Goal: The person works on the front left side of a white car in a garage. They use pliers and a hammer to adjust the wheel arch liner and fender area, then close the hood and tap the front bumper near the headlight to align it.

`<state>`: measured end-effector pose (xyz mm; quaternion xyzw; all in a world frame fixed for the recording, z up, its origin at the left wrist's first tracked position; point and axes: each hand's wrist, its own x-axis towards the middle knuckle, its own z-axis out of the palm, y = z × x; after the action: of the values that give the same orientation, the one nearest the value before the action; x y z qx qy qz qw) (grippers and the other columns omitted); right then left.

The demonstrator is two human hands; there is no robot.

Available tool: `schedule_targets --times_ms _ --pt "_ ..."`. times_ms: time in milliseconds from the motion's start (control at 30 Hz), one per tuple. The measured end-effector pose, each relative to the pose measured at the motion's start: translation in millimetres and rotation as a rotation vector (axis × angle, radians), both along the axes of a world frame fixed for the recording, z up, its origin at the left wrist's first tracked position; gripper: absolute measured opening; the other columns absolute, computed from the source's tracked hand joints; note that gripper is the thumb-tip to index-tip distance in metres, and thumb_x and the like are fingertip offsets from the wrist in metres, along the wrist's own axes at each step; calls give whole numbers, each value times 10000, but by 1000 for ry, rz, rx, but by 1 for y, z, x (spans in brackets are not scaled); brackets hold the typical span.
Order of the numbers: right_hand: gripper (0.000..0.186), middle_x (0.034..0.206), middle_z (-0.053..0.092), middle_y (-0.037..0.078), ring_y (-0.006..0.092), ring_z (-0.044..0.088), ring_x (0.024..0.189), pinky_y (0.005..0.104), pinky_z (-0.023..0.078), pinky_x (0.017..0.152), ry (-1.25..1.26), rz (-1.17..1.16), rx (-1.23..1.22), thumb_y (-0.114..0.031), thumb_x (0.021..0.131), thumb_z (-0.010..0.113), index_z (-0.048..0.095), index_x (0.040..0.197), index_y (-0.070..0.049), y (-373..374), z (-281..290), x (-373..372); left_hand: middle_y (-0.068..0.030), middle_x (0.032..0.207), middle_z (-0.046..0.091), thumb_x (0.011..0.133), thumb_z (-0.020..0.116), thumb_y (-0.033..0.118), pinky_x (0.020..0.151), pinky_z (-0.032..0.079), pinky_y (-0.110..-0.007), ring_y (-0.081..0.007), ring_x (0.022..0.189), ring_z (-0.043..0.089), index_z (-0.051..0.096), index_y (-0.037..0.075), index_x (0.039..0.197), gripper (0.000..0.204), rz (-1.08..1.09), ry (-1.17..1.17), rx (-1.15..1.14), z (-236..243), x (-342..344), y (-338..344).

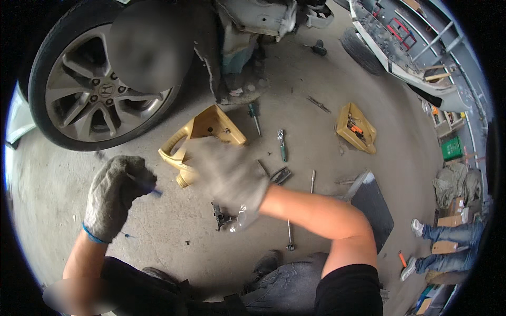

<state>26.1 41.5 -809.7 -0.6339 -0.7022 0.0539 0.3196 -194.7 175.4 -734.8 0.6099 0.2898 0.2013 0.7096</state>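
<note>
My left hand [113, 192], in a grey work glove with a blue cuff, is closed in front of the car wheel. A thin bluish-purple piece [154, 192] sticks out of its fingers, too blurred to name. My right hand [232, 176], gloved too, is smeared by motion over the near side of a yellow jug [173, 142] with one side cut away. Its fingers cannot be made out. Small dark parts lie inside the jug. Beyond my right hand are a green-handled screwdriver [254, 118] and a green-handled ratchet [282, 145] on the concrete.
The alloy wheel [68, 102] and stripped car front stand ahead. A second cut yellow container [363, 142] holds tools. Below my right arm lie a black bracket [217, 216] and clear plastic bag [242, 220]. A dark panel [374, 205] and another person's legs [448, 234] are at right.
</note>
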Motion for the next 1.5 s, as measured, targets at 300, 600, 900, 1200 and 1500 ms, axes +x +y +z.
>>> schedule_targets --times_ms 300,600,900,1200,1500 --pt "393 1172 636 144 325 603 1134 474 471 977 -626 -239 -936 -217 739 790 680 1095 -92 -138 -209 113 -17 634 493 978 585 247 440 383 -268 -121 481 457 595 -55 1204 377 -193 210 -280 38 -14 9" --pt "349 1094 696 250 425 689 1003 511 551 882 -498 -198 -1116 -281 913 522 710 1053 -22 -140 -155 115 -18 752 543 1042 517 264 491 407 -213 -80 572 490 538 -3 1348 407 -496 -64 -313 32 -34 38" --pt "306 829 726 144 197 674 784 334 500 727 610 -746 -757 -263 781 671 751 873 18 -196 -71 176 -113 853 683 1039 537 304 588 546 -251 -140 669 658 499 -23 1373 469 -333 -118 -238 36 -42 47" --pt "296 1151 670 186 269 637 1051 394 506 952 1361 -144 106 -94 779 622 669 1048 20 -96 26 67 -108 827 701 1041 532 280 485 502 -212 -113 577 637 466 -6 1403 465 -323 -160 -262 51 -54 38" --pt "325 1172 698 177 281 645 1112 356 481 994 682 160 -390 -70 772 574 726 1041 34 74 120 -47 -51 793 652 1034 500 238 524 439 -225 -77 574 514 538 28 1368 397 -51 53 133 82 -57 44"
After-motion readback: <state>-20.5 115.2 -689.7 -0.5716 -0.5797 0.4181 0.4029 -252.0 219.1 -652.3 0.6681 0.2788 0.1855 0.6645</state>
